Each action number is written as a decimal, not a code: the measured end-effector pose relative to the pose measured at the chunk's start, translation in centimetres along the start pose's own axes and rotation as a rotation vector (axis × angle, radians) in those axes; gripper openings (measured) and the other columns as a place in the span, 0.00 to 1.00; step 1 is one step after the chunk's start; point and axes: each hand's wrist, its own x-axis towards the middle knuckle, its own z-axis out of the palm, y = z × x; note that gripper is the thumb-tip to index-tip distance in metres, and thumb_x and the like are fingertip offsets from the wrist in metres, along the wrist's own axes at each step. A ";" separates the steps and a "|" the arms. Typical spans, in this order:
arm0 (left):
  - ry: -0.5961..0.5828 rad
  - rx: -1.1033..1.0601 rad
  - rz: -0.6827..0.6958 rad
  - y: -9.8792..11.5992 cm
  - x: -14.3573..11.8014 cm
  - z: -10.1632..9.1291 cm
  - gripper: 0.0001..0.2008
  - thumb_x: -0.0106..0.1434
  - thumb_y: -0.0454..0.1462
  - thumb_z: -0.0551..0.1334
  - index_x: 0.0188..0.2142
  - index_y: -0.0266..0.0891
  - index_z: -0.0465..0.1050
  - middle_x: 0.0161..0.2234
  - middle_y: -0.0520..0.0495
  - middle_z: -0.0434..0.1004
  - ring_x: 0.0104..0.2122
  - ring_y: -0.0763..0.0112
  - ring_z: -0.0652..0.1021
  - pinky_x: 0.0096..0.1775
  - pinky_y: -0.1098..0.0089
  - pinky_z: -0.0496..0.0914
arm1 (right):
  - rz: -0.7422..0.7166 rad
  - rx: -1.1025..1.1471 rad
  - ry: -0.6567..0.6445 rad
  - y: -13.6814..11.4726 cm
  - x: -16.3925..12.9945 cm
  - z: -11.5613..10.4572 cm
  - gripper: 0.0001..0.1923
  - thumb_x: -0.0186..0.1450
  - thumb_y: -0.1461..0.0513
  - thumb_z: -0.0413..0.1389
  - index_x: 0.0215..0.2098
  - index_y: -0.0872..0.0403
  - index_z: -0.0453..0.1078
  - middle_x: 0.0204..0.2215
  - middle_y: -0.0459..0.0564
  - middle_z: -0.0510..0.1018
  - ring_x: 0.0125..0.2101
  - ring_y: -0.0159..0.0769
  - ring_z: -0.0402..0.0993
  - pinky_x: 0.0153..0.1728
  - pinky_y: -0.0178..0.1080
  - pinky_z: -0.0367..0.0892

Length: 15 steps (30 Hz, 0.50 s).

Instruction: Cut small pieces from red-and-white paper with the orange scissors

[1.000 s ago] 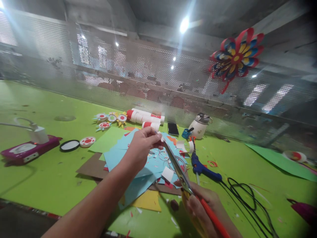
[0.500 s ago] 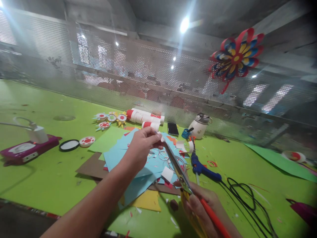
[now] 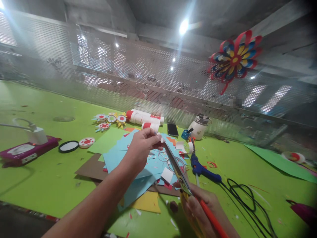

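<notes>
White scrap (image 3: pixel 161 139) sits pinched in my left hand (image 3: pixel 140 148), centre of frame, by the tips of the scissors (image 3: pixel 175 166) my right hand (image 3: pixel 204 201) grips, lower right, where one slip could nick my fingers (image 3: pixel 154 140).

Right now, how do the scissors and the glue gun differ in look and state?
The scissors are in the right hand; the glue gun lies on the table. The scissors have red and yellow handles; the glue gun is mostly blue. Both are handheld tools.

Room over the bench (image 3: pixel 37 188) left of the left hand (image 3: pixel 141 148); past the right hand (image 3: pixel 201 203), glue gun (image 3: pixel 205 172) and looped cord (image 3: pixel 247 203) obstruct!
</notes>
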 end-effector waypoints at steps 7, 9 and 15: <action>0.008 -0.005 0.011 -0.2 0.0 -0.1 0.08 0.52 0.34 0.63 0.22 0.35 0.66 0.21 0.49 0.70 0.24 0.73 0.74 0.29 0.70 0.69 | -0.020 0.031 -0.065 0.3 0.0 -0.3 0.20 0.67 0.50 0.44 0.44 0.52 0.72 0.29 0.50 0.78 0.29 0.38 0.75 0.30 0.33 0.69; 0.015 -0.011 0.009 -0.3 0.0 0.0 0.07 0.51 0.34 0.63 0.22 0.35 0.66 0.21 0.49 0.70 0.24 0.72 0.74 0.30 0.69 0.69 | 0.002 0.060 -0.051 0.4 -0.1 -0.2 0.20 0.67 0.50 0.45 0.44 0.53 0.72 0.28 0.50 0.78 0.28 0.38 0.75 0.30 0.34 0.69; 0.032 -0.016 0.011 -0.2 -0.1 0.3 0.07 0.50 0.34 0.63 0.22 0.35 0.66 0.22 0.48 0.70 0.24 0.71 0.74 0.29 0.68 0.70 | 0.036 0.086 0.011 0.2 -0.2 0.3 0.20 0.66 0.50 0.46 0.42 0.53 0.72 0.25 0.49 0.77 0.25 0.38 0.74 0.27 0.34 0.67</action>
